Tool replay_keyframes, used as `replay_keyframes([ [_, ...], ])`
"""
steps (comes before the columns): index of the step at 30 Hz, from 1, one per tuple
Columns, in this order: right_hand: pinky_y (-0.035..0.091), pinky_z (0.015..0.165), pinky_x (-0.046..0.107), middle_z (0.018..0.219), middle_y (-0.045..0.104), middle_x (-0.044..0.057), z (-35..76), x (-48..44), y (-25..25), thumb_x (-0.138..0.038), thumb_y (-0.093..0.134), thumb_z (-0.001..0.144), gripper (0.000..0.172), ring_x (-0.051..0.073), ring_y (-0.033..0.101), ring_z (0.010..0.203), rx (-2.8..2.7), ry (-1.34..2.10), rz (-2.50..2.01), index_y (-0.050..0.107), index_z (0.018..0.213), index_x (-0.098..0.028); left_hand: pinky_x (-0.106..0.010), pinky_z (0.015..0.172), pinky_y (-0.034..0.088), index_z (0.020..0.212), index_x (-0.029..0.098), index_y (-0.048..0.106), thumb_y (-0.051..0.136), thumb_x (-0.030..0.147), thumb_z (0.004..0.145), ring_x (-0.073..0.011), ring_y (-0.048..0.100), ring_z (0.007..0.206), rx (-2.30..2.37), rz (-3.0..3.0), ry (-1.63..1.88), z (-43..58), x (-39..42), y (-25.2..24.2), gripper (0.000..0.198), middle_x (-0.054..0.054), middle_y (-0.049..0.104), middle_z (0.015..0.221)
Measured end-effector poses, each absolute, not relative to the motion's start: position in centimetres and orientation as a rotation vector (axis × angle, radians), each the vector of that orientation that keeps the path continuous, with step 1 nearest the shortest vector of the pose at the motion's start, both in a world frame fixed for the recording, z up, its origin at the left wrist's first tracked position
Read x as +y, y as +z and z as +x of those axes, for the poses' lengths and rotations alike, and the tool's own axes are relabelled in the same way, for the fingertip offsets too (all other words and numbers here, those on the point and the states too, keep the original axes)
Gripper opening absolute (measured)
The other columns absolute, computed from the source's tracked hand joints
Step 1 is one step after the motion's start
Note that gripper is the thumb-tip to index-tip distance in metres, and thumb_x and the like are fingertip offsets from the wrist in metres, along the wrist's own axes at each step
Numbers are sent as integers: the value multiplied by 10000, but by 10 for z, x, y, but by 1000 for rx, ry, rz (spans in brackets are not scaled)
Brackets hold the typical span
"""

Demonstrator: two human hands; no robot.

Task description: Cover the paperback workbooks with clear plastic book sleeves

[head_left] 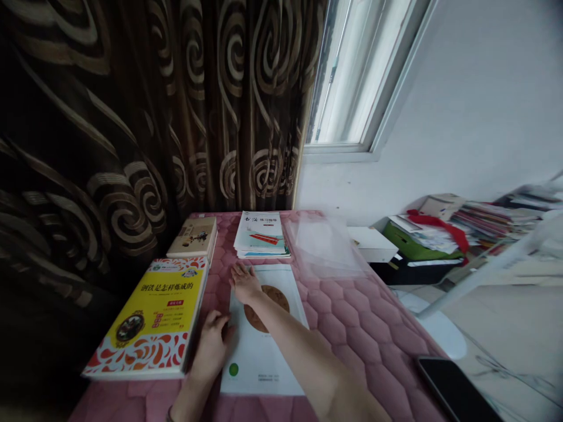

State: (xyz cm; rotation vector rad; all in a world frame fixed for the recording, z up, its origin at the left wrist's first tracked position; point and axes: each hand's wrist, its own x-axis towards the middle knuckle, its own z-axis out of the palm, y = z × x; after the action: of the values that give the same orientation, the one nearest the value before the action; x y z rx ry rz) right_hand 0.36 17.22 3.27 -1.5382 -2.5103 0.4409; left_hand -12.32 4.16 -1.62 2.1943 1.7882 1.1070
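A white book [250, 369] with a brown round picture and a green dot lies flat on the pink quilted cover. My right hand [244, 282] rests on its upper left corner, palm down with fingers stretched out; that forearm crosses over the book and hides part of the picture. Lower down, my left hand [213, 340] is curled at the book's left edge, thumb toward the book. What its fingers hold, if anything, is hidden. A thick yellow book [162, 310] with red-patterned bands lies just left of that hand.
Behind the yellow book sits a smaller tan book [192, 237]. Several booklets [263, 234] are stacked at the back, beside clear plastic sheets [328, 246]. A phone [455, 387] lies at the right edge. Beyond are a white box [372, 243], a green container [402, 240] and piled papers.
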Motion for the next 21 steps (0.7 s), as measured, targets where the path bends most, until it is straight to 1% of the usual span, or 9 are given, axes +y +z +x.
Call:
replay_keyframes([
  [5, 189, 1198, 469, 1573, 289, 140, 14, 114, 18, -391, 235, 1023, 582, 258, 228, 1473, -2543, 379, -1369, 344, 1495, -70, -345, 760, 577, 833, 177, 703, 486, 143, 807, -207, 660, 793, 1777, 2267, 1145, -124, 44, -18, 221, -81, 632, 855],
  [8, 178, 1214, 453, 1577, 271, 119, 45, 70, 0, -452, 253, 1018, 612, 246, 209, 1480, -2501, 245, -1305, 344, 1499, -85, -334, 762, 577, 876, 183, 712, 481, 133, 803, -205, 662, 796, 1771, 2306, 1144, -125, 45, -20, 248, -73, 631, 854],
  [10, 197, 1211, 460, 1576, 256, 123, 76, 49, -7, -489, 258, 1011, 640, 256, 221, 1476, -2465, 179, -1404, 341, 1499, -82, -337, 773, 578, 934, 175, 717, 495, 175, 834, -210, 668, 815, 1790, 2320, 1146, -125, 47, -23, 244, -79, 635, 883],
  [12, 193, 1211, 478, 1577, 234, 134, 107, 36, -10, -493, 238, 1012, 653, 267, 213, 1477, -2417, 139, -1564, 334, 1497, -66, -340, 790, 576, 950, 167, 720, 506, 210, 856, -215, 672, 837, 1814, 2336, 1123, -125, 48, -24, 237, -86, 638, 907],
  [16, 192, 1209, 490, 1579, 213, 140, 147, 25, -4, -474, 208, 1013, 654, 265, 211, 1477, -2377, 168, -1785, 310, 1501, -50, -350, 846, 563, 977, 159, 721, 506, 213, 872, -223, 672, 895, 1901, 2373, 940, -125, 42, -17, 245, -96, 653, 946],
  [18, 178, 1209, 501, 1581, 206, 144, 150, 23, 0, -483, 212, 1010, 665, 271, 202, 1479, -2376, 204, -1829, 306, 1501, -45, -397, 895, 543, 1014, 148, 719, 484, 193, 881, -250, 660, 962, 2004, 2398, 782, -120, 36, -8, 273, -121, 666, 1024],
  [20, 159, 1209, 516, 1576, 234, 157, 144, 25, 4, -484, 221, 1008, 669, 283, 202, 1479, -2361, 222, -1844, 340, 1488, -34, -459, 963, 502, 1126, 147, 693, 424, 122, 879, -282, 627, 1081, 2102, 2433, 626, -107, 33, 3, 366, -150, 649, 1200],
  [21, 160, 1207, 518, 1569, 266, 162, 139, 29, 7, -470, 218, 1010, 656, 285, 212, 1477, -2348, 223, -1838, 369, 1476, -33, -474, 999, 476, 1207, 156, 660, 386, 70, 864, -287, 596, 1157, 2101, 2463, 556, -98, 34, 9, 447, -148, 611, 1307],
])
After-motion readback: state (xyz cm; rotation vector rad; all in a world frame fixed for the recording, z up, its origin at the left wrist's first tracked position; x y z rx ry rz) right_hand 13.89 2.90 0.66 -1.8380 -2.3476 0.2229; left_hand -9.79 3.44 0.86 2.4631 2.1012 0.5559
